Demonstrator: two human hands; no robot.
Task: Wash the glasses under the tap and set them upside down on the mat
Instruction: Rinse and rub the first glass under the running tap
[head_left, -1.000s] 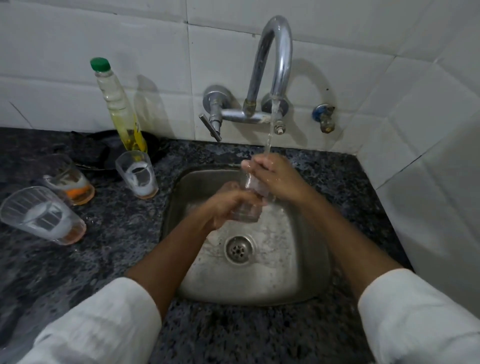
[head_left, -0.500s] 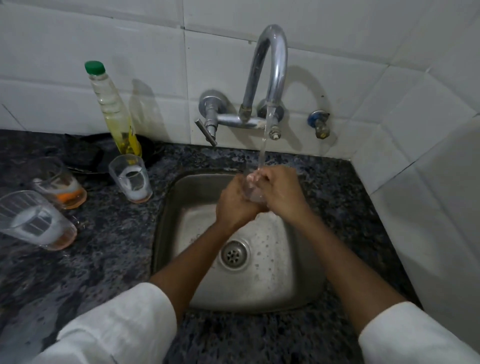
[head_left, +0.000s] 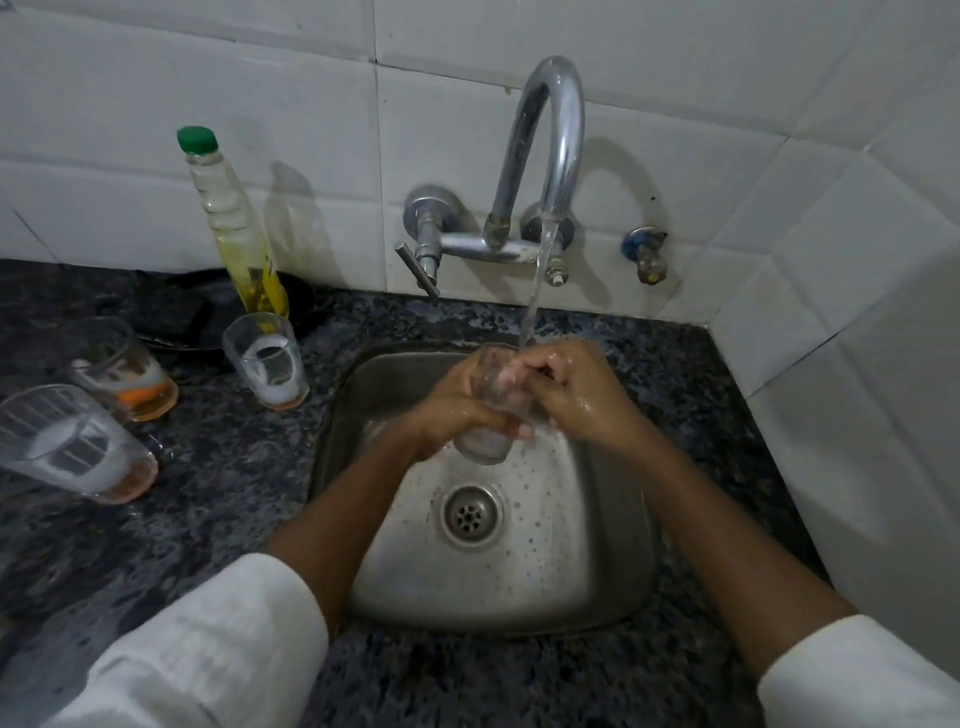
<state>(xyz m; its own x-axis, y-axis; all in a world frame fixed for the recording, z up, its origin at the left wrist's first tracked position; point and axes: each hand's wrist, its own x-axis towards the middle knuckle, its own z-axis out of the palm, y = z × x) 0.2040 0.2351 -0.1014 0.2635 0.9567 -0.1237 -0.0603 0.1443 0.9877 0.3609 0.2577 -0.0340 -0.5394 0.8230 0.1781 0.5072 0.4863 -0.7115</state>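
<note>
While in both hands (head_left: 524, 400), glass (head_left: 493, 410) upright, mouth up.

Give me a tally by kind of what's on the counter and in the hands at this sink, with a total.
Glasses on the counter: 3
Glass held by the left hand and right hand: 1
Green-capped bottle: 1
Total: 5

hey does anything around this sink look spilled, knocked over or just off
Nothing is spilled or broken. The three dirty glasses on the counter left of the sink stand upright and only look tilted through the wide lens. Both hands hold a glass under the running tap.
</note>
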